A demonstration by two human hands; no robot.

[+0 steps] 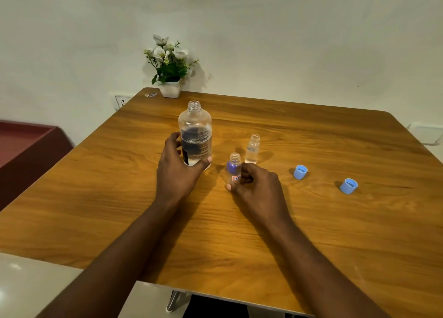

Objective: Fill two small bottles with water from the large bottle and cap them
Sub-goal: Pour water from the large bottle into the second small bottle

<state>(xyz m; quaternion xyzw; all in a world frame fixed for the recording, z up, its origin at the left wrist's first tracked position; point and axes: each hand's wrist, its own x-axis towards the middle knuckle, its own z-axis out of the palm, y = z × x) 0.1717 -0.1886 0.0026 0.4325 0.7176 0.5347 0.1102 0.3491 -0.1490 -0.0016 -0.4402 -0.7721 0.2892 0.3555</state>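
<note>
Clear large bottle (195,123) in left hand (176,173)

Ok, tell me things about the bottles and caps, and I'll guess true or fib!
The large bottle has no cap on. True.
The right hand holds a small bottle with a blue label. True.
Both blue caps are screwed onto bottles. False: the left blue cap and the right blue cap lie on the table.
The left hand holds the flower pot. False: the left hand grips the large bottle; the flower pot stands at the table's far edge.
</note>
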